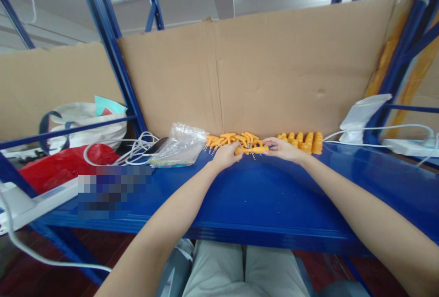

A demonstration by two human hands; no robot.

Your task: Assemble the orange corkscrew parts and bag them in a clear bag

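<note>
My left hand [226, 156] is closed on the T-shaped handle end of an orange corkscrew [255, 149], held level just above the blue shelf [260, 196]. At its other end, the fingers of my right hand [284, 149] grip an orange tube-like sleeve, in line with the handle; no metal spiral shows between them. Behind my hands lies a pile of orange-handled corkscrews [228, 138], their metal spirals pointing towards me. To the right of the pile, several orange sleeves [303, 141] stand upright in a close group.
Left of the pile lies a clear plastic bag [185, 143], beside white cables [137, 148] and a red bag [72, 164]. Cardboard [267, 72] walls off the back. A white power strip [408, 147] and a pale plastic bag [361, 116] are at the right.
</note>
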